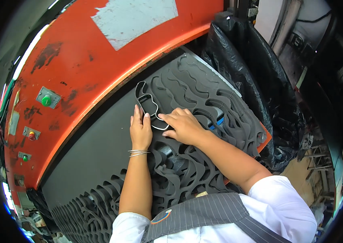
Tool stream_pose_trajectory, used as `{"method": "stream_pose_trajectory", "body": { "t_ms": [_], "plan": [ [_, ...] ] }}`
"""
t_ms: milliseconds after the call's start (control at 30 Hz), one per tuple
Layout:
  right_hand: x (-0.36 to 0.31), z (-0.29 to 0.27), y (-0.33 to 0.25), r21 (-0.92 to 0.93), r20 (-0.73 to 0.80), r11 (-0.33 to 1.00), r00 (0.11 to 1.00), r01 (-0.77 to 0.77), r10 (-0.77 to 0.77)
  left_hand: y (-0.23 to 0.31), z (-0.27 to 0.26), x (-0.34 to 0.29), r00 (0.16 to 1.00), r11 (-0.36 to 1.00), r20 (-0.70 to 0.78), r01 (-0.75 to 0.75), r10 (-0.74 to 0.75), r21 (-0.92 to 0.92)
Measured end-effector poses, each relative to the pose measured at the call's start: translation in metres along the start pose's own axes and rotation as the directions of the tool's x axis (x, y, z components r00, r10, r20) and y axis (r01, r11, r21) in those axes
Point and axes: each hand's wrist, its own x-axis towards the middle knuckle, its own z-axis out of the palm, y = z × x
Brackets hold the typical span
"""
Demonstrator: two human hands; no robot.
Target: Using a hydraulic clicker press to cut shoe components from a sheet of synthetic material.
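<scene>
A metal cutting die [155, 106], a thin-walled wavy outline with crossbars, stands on a dark grey foam sheet [110, 121]. My left hand [140, 131] grips its near left wall, fingers along the outside and thumb on the inner side. On the other side, my right hand [184, 126] holds the die's near right edge between forefinger and thumb; part of the rim is hidden beneath that hand. Wavy strips of cut foam [216, 103] lie right beside the die and under my right forearm.
An orange press beam [74, 48] with green and red buttons [46, 100] curves along the far left. Black plastic bags [256, 77] hang at the right edge. More foam offcuts [94, 210] stand along the near side. A blue piece [218, 122] shows among the strips.
</scene>
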Motion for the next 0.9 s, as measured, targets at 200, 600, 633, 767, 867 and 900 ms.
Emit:
{"method": "stream_pose_trajectory", "body": {
  "t_ms": [200,600,633,767,867,900],
  "plan": [
    [0.004,-0.004,0.025,0.093,0.004,0.995,0.999,-0.043,0.042,0.010,0.010,0.009,0.995,0.998,0.099,-0.023,0.018,0.052],
    [0.001,-0.002,0.026,0.060,-0.013,0.997,0.999,-0.037,0.038,0.007,0.011,0.011,0.985,0.965,0.118,-0.153,0.130,0.211],
    [0.002,-0.001,0.024,0.054,0.001,0.997,0.999,-0.052,0.052,0.009,0.008,0.010,0.987,0.966,0.105,-0.142,0.122,0.218],
    [0.005,0.010,0.005,-0.002,0.090,0.999,0.995,-0.050,0.050,-0.007,-0.022,0.001,0.991,0.989,0.051,-0.126,0.122,0.077],
    [0.011,-0.007,-0.040,-0.134,-0.104,0.990,0.993,0.047,-0.061,-0.009,-0.098,-0.017,0.999,0.983,0.029,-0.029,0.035,-0.182],
    [0.012,-0.018,-0.048,-0.145,-0.168,0.989,0.986,-0.016,-0.009,0.004,-0.129,-0.026,0.998,0.964,0.003,-0.058,0.061,-0.259]
  ]
}}
